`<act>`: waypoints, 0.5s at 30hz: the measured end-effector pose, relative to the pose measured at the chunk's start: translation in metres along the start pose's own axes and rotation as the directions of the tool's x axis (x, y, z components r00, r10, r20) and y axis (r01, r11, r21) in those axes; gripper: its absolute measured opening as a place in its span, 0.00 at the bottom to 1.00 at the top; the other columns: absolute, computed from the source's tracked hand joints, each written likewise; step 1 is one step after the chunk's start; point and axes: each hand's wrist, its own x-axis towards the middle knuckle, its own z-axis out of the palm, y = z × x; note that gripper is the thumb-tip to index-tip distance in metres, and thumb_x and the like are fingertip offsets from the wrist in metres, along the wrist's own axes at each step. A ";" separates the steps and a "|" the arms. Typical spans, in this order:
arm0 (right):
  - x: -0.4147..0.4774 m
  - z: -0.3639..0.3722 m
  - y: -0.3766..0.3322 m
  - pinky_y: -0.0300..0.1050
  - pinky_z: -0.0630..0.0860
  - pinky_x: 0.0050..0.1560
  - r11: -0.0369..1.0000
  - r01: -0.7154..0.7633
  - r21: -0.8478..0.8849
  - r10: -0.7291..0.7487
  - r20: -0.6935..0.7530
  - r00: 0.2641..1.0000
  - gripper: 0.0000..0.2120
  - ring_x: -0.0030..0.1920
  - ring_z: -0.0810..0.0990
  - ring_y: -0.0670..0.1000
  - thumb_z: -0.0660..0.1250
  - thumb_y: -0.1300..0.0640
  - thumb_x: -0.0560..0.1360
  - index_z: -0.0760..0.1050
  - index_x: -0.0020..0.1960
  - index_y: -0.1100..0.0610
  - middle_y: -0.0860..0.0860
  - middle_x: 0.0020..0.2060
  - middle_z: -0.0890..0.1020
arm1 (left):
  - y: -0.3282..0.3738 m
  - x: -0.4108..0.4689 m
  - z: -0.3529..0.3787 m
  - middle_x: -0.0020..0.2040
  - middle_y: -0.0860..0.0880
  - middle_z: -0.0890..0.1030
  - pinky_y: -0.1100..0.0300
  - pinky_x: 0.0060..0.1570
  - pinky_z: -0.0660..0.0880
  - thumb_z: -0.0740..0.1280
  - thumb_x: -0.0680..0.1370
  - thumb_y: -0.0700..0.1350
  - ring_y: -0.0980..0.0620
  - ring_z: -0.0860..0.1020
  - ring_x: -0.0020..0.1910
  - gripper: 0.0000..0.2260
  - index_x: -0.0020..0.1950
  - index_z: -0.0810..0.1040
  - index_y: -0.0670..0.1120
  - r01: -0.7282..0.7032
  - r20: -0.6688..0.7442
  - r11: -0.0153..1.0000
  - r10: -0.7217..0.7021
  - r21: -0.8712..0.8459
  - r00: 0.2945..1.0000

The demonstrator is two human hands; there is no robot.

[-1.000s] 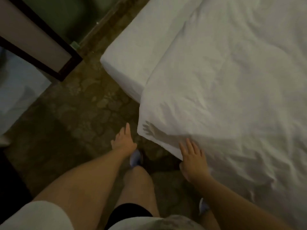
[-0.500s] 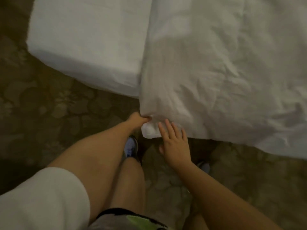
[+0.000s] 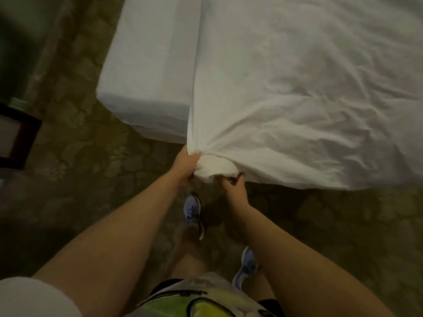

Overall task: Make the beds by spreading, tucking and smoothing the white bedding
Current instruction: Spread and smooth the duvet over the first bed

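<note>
Blue shoes (image 3: 193, 211) (patterned carpet (image 3: 80, 156) beneath)

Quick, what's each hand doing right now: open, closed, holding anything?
Left hand: closed, gripping the bunched corner of the white bedding.
Right hand: fingers curled under that same corner, holding it from below.

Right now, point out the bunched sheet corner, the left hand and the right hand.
bunched sheet corner (image 3: 215, 167): head view, its rolled fold.
left hand (image 3: 185, 165): head view, back of hand.
right hand (image 3: 234, 188): head view, back of hand.
</note>
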 end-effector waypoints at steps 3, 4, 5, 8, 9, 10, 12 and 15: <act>-0.036 -0.012 -0.015 0.54 0.63 0.70 0.976 0.180 0.121 -0.181 -0.008 0.984 0.39 0.72 0.64 0.59 0.66 0.51 0.77 0.44 0.79 0.51 0.56 0.74 0.63 | 0.031 -0.052 0.016 0.61 0.43 0.75 0.60 0.47 0.76 0.63 0.78 0.35 0.48 0.75 0.54 0.19 0.69 0.68 0.39 -0.102 0.018 0.995 0.102 0.007 0.995; -0.048 -0.015 -0.020 0.53 0.64 0.69 0.955 0.244 0.169 -0.245 -0.016 0.969 0.39 0.72 0.64 0.58 0.66 0.51 0.77 0.45 0.79 0.50 0.55 0.74 0.62 | 0.041 -0.064 0.021 0.61 0.44 0.75 0.62 0.45 0.76 0.62 0.79 0.34 0.48 0.75 0.53 0.19 0.70 0.68 0.39 -0.131 0.031 0.991 0.131 -0.002 0.991; -0.061 -0.019 -0.026 0.51 0.65 0.67 0.929 0.314 0.197 -0.316 -0.022 0.948 0.39 0.71 0.65 0.57 0.66 0.51 0.77 0.46 0.78 0.50 0.55 0.74 0.62 | 0.052 -0.076 0.025 0.61 0.44 0.75 0.62 0.43 0.76 0.61 0.79 0.34 0.49 0.75 0.53 0.19 0.70 0.67 0.39 -0.140 0.034 0.990 0.141 -0.020 0.989; -0.094 -0.034 -0.037 0.47 0.67 0.63 0.849 0.528 0.024 -0.528 -0.004 0.849 0.36 0.68 0.68 0.54 0.66 0.51 0.77 0.47 0.77 0.46 0.54 0.73 0.64 | 0.081 -0.104 0.026 0.58 0.44 0.76 0.60 0.34 0.77 0.59 0.81 0.37 0.51 0.77 0.43 0.16 0.69 0.68 0.38 -0.124 0.063 0.992 0.123 0.003 0.990; -0.103 -0.037 -0.038 0.47 0.68 0.64 0.803 0.591 -0.079 -0.591 0.023 0.806 0.38 0.67 0.68 0.53 0.67 0.55 0.77 0.47 0.77 0.44 0.54 0.71 0.64 | 0.090 -0.112 0.026 0.56 0.42 0.78 0.61 0.31 0.77 0.60 0.81 0.38 0.52 0.78 0.38 0.15 0.68 0.68 0.38 -0.104 0.070 0.995 0.104 -0.006 0.992; -0.110 -0.040 -0.038 0.48 0.66 0.66 0.741 0.635 -0.221 -0.640 0.056 0.766 0.41 0.68 0.67 0.54 0.68 0.57 0.75 0.45 0.77 0.43 0.54 0.71 0.64 | 0.098 -0.120 0.025 0.50 0.43 0.78 0.64 0.27 0.76 0.60 0.81 0.38 0.53 0.77 0.33 0.14 0.65 0.69 0.38 -0.078 0.072 0.997 0.078 -0.009 0.994; -0.122 -0.041 -0.041 0.54 0.61 0.71 0.579 0.591 -0.562 -0.684 0.060 0.727 0.45 0.71 0.62 0.55 0.70 0.56 0.74 0.41 0.77 0.44 0.53 0.73 0.60 | 0.108 -0.134 0.021 0.45 0.47 0.76 0.68 0.21 0.73 0.62 0.79 0.36 0.53 0.76 0.30 0.14 0.65 0.69 0.41 -0.064 0.057 0.998 0.063 0.009 0.996; -0.134 -0.035 -0.053 0.54 0.62 0.69 0.577 0.457 -0.677 -0.717 -0.152 0.680 0.31 0.70 0.64 0.57 0.64 0.54 0.77 0.53 0.75 0.48 0.55 0.70 0.66 | 0.115 -0.152 0.009 0.40 0.45 0.77 0.66 0.18 0.71 0.61 0.77 0.30 0.52 0.78 0.25 0.19 0.66 0.71 0.42 -0.084 0.143 0.996 0.084 -0.010 0.986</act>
